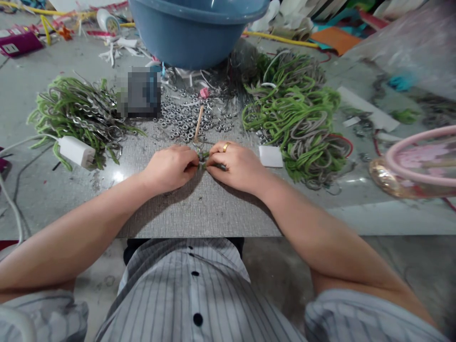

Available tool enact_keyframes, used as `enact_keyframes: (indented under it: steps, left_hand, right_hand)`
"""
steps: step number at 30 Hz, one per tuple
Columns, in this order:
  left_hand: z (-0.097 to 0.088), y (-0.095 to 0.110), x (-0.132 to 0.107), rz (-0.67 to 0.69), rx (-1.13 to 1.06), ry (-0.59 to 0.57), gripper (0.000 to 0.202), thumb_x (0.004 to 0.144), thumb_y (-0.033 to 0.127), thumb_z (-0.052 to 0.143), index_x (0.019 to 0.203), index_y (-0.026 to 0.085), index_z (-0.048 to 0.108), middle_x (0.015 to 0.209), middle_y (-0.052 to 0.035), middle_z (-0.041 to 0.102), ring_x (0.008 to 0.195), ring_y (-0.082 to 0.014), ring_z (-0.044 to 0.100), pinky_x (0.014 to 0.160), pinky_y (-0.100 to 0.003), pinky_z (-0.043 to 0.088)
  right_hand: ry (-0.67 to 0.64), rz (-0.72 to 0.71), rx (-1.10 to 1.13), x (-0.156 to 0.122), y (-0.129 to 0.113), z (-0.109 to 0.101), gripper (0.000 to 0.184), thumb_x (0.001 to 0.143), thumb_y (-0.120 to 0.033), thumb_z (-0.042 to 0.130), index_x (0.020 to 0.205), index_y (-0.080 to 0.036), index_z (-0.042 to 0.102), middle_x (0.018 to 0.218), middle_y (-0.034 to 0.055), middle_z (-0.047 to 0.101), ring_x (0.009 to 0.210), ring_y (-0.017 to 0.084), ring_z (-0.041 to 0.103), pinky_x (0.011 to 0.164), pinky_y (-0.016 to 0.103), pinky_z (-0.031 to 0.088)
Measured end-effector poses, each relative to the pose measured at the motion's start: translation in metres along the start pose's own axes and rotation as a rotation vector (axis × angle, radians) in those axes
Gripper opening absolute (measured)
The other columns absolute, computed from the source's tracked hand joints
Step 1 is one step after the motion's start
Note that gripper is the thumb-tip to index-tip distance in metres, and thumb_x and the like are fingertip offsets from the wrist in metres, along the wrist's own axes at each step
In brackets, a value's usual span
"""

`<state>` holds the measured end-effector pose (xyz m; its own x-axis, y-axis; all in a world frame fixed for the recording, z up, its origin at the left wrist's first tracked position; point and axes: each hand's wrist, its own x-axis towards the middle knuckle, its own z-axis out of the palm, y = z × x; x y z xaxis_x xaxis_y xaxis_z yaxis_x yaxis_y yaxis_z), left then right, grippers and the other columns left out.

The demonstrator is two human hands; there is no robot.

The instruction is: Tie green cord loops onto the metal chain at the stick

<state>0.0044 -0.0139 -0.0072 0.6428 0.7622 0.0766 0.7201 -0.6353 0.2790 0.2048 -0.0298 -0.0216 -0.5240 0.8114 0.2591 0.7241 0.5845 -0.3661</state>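
Observation:
My left hand [174, 167] and my right hand [233, 166] meet near the front of the table, their fingertips nearly touching. Both are closed in a pinch on a short piece of green cord [202, 156], with a small metal bit at it that I cannot make out clearly. A gold ring sits on a finger of the right hand. Just beyond the fingertips lies a thin wooden stick [199, 122], its near end by the hands. Behind it spread many small metal rings [178, 124], like nuts or eyelets.
Green and grey cords lie in a heap at right [295, 114]; a bundle with metal chains [78, 111] is at left. A blue basin [199, 35] stands behind. A white charger plug [76, 151], a white block [270, 156] and a pink-rimmed object [395, 152] flank my arms.

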Motion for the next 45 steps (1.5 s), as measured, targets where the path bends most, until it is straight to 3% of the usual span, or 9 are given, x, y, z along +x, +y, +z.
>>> enact_keyframes:
  steps: [11,16,38,45]
  left_hand:
    - [0.0008,0.0019,0.0011,-0.01,0.029,-0.004,0.02,0.083,0.024,0.051,0.09,0.018,0.069,0.084,-0.0056,0.069,0.083,-0.0203,0.064,0.07,-0.03,0.05]
    - [-0.0004,0.0034,0.0014,-0.045,0.034,-0.056,0.022,0.085,0.023,0.05,0.093,0.018,0.069,0.088,-0.0073,0.069,0.088,-0.0229,0.065,0.073,-0.033,0.051]
    - [0.0003,0.0093,0.0009,-0.013,0.195,-0.068,0.027,0.089,0.024,0.045,0.091,0.018,0.071,0.09,-0.0071,0.069,0.089,-0.0228,0.065,0.067,-0.031,0.05]
    - [0.0001,0.0083,0.0,0.007,0.174,-0.052,0.028,0.088,0.025,0.044,0.092,0.017,0.071,0.09,-0.007,0.069,0.088,-0.0228,0.065,0.064,-0.03,0.048]
  right_hand:
    - [0.014,0.004,-0.027,0.0008,-0.0014,0.0025,0.014,0.084,-0.02,0.056,0.075,-0.019,0.067,0.09,0.0085,0.066,0.086,0.022,0.059,0.073,0.034,0.043]
    - [0.007,0.016,-0.005,0.0014,-0.0023,0.0028,0.014,0.085,-0.02,0.056,0.076,-0.019,0.067,0.09,0.0089,0.066,0.085,0.022,0.059,0.071,0.033,0.043]
    - [-0.046,0.023,0.067,0.0021,-0.0022,0.0012,0.016,0.087,-0.022,0.055,0.082,-0.016,0.069,0.093,0.0096,0.067,0.088,0.022,0.062,0.078,0.034,0.046]
    - [-0.071,0.058,0.066,0.0011,-0.0046,-0.0027,0.02,0.085,-0.027,0.058,0.099,-0.016,0.067,0.099,0.0102,0.068,0.092,0.024,0.062,0.077,0.033,0.044]
